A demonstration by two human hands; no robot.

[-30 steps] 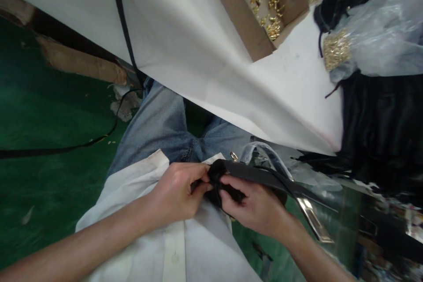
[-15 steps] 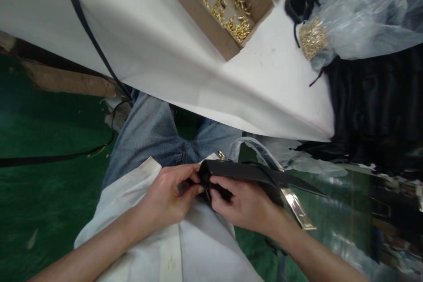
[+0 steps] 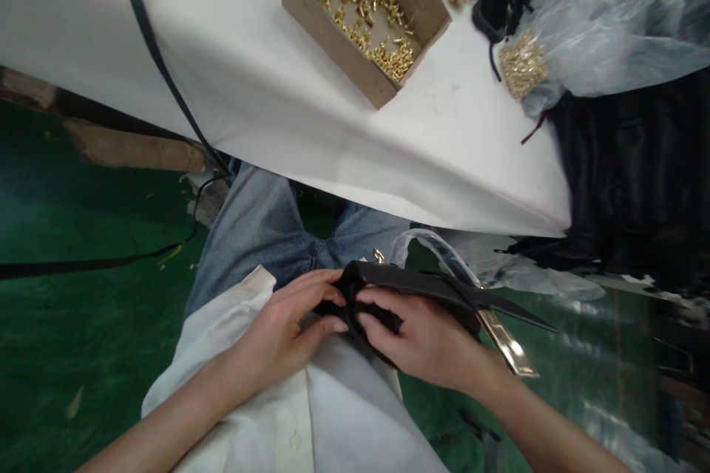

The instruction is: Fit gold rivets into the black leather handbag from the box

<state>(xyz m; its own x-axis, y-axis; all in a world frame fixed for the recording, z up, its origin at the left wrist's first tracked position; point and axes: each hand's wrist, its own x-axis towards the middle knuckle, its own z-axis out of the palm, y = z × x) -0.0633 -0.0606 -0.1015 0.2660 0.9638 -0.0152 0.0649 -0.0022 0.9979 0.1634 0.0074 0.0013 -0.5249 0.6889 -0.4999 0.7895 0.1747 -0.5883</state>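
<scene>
A black leather-like bag (image 3: 413, 282) lies across my lap, with a gold ring at its top edge, a plastic-wrapped strap and a gold metal bar (image 3: 507, 344) at its right side. My left hand (image 3: 299, 321) pinches the bag's left end between thumb and fingers. Close beside it, my right hand (image 3: 416, 332) grips the same end from the right, its fingers curled under the black flap. The small spot between both sets of fingertips is dark and hard to make out.
Above my lap is a white-covered table (image 3: 249, 74) bearing an open cardboard box (image 3: 338, 37) of small gold hardware. Bags of gold pieces (image 3: 522, 66) and black material (image 3: 637, 155) lie at the right. A black strap (image 3: 152, 44) hangs over the table's left side.
The view has shifted slightly. Both hands remain on the bag's end; my left fingers have spread a little along it, and the black material there has opened out somewhat below my right hand.
</scene>
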